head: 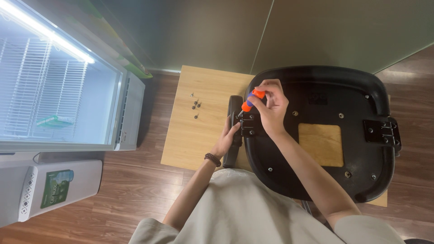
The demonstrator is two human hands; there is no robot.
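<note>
The left hand (pixel 227 135) clasped the black armrest (pixel 234 131), steadying it. Just beyond, the right hand (pixel 270 108) pinched an orange screwdriver (pixel 249 102) onto the bracket (pixel 247 125) (tilted, so it might slip). Farther left, loose screws (pixel 196 105) could roll off the table (pixel 199 135).

We see the right hand (pixel 271 106) gripping an orange-handled screwdriver (pixel 247 104), tip down on a black bracket (pixel 247 125) at the upturned chair seat's (pixel 325 95) nine o'clock edge. Left hand (pixel 227 138) steadies the black armrest (pixel 233 131). Loose screws (pixel 195 105) lie at ten o'clock on the wooden table (pixel 194 135).
</note>
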